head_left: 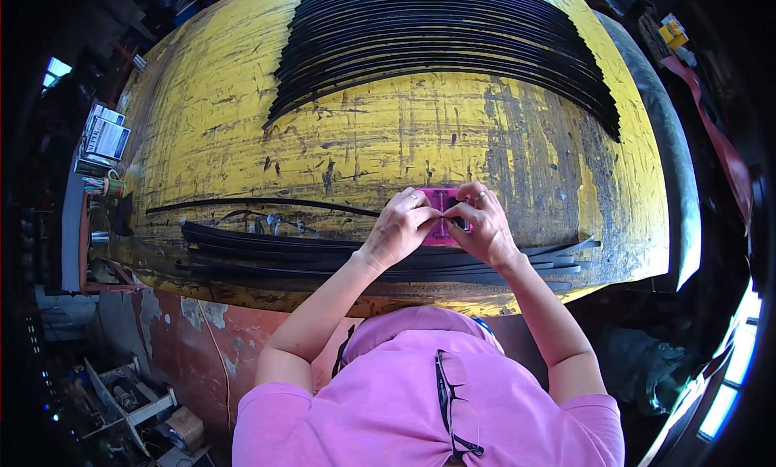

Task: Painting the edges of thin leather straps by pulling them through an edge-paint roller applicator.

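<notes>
My left hand [399, 226] and my right hand [487, 231] meet over a small bright pink plate [437, 195] near the table's front edge. Both are closed, thumbs and forefingers pinched together tip to tip; what lies between the fingertips is too small to make out. A thin black strip [267, 201] runs in from the left and disappears under my left hand. Something dark shows on the plate beneath my right fingers. Just in front of my wrists lies a bundle of flat black strips [267, 253], stretching left and right.
The worn yellow table [218, 87] is scratched and stained. Many black strips [428, 38] lie side by side along its far part. Small boxes [107, 138] and a container of coloured sticks [105, 187] stand at the left edge. Grey sheeting [659, 127] hangs along the right edge.
</notes>
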### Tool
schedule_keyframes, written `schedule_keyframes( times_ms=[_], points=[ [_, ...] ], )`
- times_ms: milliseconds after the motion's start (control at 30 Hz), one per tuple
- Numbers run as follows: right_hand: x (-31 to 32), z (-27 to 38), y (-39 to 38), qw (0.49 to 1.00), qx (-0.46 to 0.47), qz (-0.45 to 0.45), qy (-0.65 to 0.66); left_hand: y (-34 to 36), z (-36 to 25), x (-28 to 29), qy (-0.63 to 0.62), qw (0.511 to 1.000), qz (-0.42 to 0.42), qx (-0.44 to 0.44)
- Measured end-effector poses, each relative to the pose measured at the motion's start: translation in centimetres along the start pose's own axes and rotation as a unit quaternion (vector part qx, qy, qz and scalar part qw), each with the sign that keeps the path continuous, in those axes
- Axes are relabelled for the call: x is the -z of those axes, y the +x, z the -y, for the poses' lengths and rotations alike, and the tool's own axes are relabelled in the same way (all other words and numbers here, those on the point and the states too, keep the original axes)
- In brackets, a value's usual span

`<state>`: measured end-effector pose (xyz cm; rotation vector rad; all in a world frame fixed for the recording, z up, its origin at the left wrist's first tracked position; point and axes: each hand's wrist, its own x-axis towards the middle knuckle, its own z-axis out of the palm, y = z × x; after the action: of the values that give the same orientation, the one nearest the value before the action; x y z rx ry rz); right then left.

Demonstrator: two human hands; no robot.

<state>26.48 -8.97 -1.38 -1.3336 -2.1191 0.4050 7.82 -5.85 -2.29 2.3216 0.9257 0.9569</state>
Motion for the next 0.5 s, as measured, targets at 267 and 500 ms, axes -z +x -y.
schedule_keyframes(
  times_ms=[267,500],
  points=[
    [-0.1,-0.4,-0.4,1.000,0.011,-0.011,0.000,0.1,-0.1,-0.4,0.009,1.000,0.007,-0.014],
    [0.7,-1.1,-0.9,1.000,0.020,-0.017,-0.009,0.5,-0.6,-1.1,0.011,1.000,-0.001,-0.020]
  ],
)
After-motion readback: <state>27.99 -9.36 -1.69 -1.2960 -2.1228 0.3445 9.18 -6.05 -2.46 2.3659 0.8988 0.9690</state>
